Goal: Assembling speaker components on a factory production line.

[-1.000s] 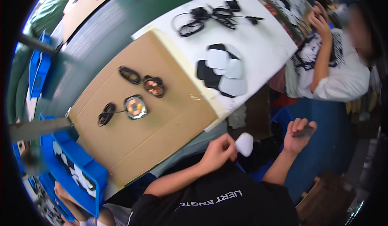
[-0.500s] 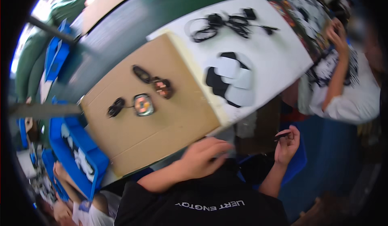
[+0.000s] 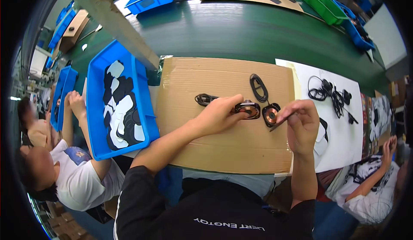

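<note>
My left hand is closed around the edge of a small open charger unit with a copper coil, above the cardboard sheet. A coiled black cable lies just beyond that hand. My right hand pinches a thin dark flat piece, seen nearly edge-on. Right beside this piece, a second charger unit with a copper coil lies on the cardboard. Its looped black cable stretches away behind it.
A blue bin of black and white flat pieces stands left of the cardboard. On a white board at right lie bundled black cables and more flat pieces. A post rises behind the bin. People sit on both sides.
The view has swung round. My left hand has moved from near my body onto a charger unit and grips it. My right hand has come over the cardboard with the dark piece.
</note>
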Action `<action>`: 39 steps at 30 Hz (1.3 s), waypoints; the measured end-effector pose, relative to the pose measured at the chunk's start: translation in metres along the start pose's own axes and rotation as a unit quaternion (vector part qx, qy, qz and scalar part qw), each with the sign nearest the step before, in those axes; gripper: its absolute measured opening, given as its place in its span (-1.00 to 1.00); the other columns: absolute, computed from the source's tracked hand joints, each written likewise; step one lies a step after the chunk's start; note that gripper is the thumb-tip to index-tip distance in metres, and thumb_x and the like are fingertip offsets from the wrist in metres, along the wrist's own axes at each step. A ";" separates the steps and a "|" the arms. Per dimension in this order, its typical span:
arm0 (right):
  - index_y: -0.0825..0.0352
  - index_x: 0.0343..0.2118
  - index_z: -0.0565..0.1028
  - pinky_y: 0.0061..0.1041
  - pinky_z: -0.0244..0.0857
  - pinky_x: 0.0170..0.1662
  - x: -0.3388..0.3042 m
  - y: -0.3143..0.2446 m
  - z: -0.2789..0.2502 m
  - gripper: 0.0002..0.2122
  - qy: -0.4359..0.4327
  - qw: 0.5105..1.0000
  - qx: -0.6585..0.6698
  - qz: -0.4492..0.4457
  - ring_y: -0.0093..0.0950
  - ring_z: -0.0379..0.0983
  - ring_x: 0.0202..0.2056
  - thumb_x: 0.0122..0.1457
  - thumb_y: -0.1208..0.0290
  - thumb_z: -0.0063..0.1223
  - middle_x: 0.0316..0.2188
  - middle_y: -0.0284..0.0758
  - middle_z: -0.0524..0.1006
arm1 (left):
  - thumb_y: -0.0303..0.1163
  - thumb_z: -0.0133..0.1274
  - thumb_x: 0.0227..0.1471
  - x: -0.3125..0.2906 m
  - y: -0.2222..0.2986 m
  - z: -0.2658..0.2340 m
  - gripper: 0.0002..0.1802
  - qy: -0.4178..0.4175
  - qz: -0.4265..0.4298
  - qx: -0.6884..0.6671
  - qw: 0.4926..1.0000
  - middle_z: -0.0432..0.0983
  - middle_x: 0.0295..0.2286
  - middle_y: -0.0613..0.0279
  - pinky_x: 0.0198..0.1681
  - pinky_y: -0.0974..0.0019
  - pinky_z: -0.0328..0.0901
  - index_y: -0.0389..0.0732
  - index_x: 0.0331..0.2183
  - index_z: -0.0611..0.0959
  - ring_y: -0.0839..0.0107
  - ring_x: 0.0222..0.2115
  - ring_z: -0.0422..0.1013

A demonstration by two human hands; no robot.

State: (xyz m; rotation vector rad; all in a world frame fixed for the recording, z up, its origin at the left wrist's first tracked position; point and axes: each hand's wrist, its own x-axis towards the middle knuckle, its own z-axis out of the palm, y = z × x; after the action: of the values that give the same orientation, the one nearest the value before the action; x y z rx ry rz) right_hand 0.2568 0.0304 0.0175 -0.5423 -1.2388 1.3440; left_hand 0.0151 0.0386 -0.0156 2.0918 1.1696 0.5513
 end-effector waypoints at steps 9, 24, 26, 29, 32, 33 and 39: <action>0.36 -0.23 0.32 -0.64 0.26 -0.44 0.013 0.047 0.010 -0.87 -0.061 0.951 0.248 0.177 -0.55 0.35 -0.48 0.17 0.64 -0.10 -0.33 -0.23 0.47 | -0.41 -0.03 0.18 -0.037 0.017 -0.021 -0.70 0.002 -0.166 -0.619 0.767 0.55 -0.35 0.01 -0.68 0.56 0.34 -0.25 -0.09 0.30 0.45 -0.71 0.48; 0.28 -0.27 0.37 -0.70 0.28 -0.46 0.039 0.020 0.022 -0.87 -0.002 0.985 -0.146 -0.090 -0.52 0.38 -0.46 0.15 0.53 0.07 -0.29 -0.24 0.42 | -0.55 -0.12 0.17 -0.044 0.014 -0.021 -0.51 -0.038 -0.171 -0.655 0.735 0.47 -0.22 -0.12 -0.45 0.45 0.54 -0.34 0.12 0.21 0.22 -0.43 0.57; 0.27 -0.30 0.38 -0.66 0.31 -0.47 0.032 0.021 0.025 -0.89 -0.024 0.995 -0.077 -0.051 -0.47 0.39 -0.45 0.15 0.53 0.08 -0.31 -0.24 0.42 | -0.56 -0.14 0.16 -0.042 0.020 -0.026 -0.50 -0.044 -0.166 -0.647 0.743 0.47 -0.21 -0.07 -0.43 0.45 0.54 -0.32 0.14 0.21 0.27 -0.47 0.57; 0.27 -0.32 0.40 -0.62 0.34 -0.48 0.025 0.023 0.026 -0.90 -0.045 0.999 -0.004 -0.010 -0.43 0.41 -0.44 0.15 0.52 0.09 -0.34 -0.24 0.42 | -0.57 -0.16 0.16 -0.042 0.022 -0.028 -0.48 -0.047 -0.164 -0.639 0.750 0.47 -0.21 -0.02 -0.41 0.45 0.53 -0.30 0.15 0.20 0.33 -0.51 0.56; 0.26 -0.35 0.42 -0.56 0.33 -0.42 0.017 0.028 0.019 -0.92 -0.050 0.999 -0.002 0.006 -0.43 0.40 -0.43 0.15 0.53 0.09 -0.39 -0.25 0.45 | -0.59 -0.19 0.15 -0.043 0.022 -0.025 -0.47 -0.064 -0.161 -0.647 0.743 0.45 -0.17 -0.02 -0.37 0.44 0.53 -0.29 0.17 0.18 0.32 -0.50 0.56; 0.25 -0.35 0.42 -0.54 0.33 -0.40 0.016 0.030 0.016 -0.93 -0.052 0.999 -0.001 0.010 -0.43 0.39 -0.43 0.15 0.54 0.09 -0.41 -0.26 0.45 | -0.59 -0.19 0.15 -0.043 0.022 -0.025 -0.46 -0.069 -0.160 -0.649 0.740 0.44 -0.16 -0.02 -0.36 0.44 0.54 -0.29 0.17 0.17 0.31 -0.49 0.56; 0.26 -0.34 0.42 -0.49 0.27 -0.30 0.018 0.041 0.000 -0.89 -0.069 0.993 -0.025 -0.097 -0.45 0.36 -0.45 0.12 0.51 0.14 -0.50 -0.30 0.47 | -0.60 -0.18 0.15 -0.044 0.020 -0.026 -0.46 -0.071 -0.160 -0.666 0.725 0.44 -0.17 -0.03 -0.36 0.43 0.54 -0.30 0.17 0.17 0.30 -0.49 0.56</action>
State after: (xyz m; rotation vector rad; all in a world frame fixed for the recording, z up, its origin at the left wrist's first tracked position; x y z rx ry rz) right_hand 0.2357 0.0562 -0.0120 -0.3586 -1.4045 1.2039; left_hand -0.0120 0.0022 0.0151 0.6363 0.6100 0.7204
